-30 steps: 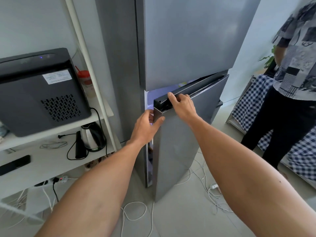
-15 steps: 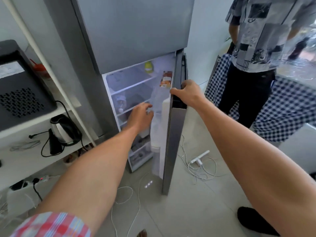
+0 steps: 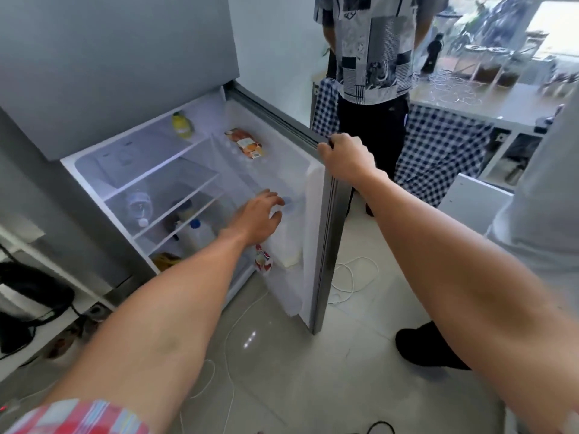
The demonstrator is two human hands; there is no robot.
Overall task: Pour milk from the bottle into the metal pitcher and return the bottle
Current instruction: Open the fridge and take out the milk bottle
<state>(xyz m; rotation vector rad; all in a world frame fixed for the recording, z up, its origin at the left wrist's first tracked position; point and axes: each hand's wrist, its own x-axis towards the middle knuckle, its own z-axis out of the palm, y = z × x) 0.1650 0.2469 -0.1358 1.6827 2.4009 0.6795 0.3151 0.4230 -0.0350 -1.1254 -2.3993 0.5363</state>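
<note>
The grey fridge's lower door (image 3: pixel 326 245) stands open. My right hand (image 3: pixel 344 158) grips its top edge. A large white milk bottle (image 3: pixel 289 242) with a blue cap (image 3: pixel 287 203) stands in the door shelf. My left hand (image 3: pixel 260 214) reaches into the fridge with fingers spread, right at the cap and shoulder of that bottle; I cannot tell whether it touches. A second white bottle with a blue cap (image 3: pixel 199 233) stands on a lower inner shelf. No metal pitcher is in view.
Another person (image 3: pixel 372 57) stands just behind the door, beside a checkered cloth (image 3: pixel 438 151). In the fridge lie a water bottle (image 3: pixel 139 206), a yellow item (image 3: pixel 181 125) and an orange packet (image 3: pixel 247 144). A kettle (image 3: pixel 28 296) sits at the left; cables (image 3: pixel 347 277) trail on the floor.
The fridge door has swung from nearly closed to wide open under my right hand. My left hand left the door's edge and moved inside toward the bottle in the door shelf.
</note>
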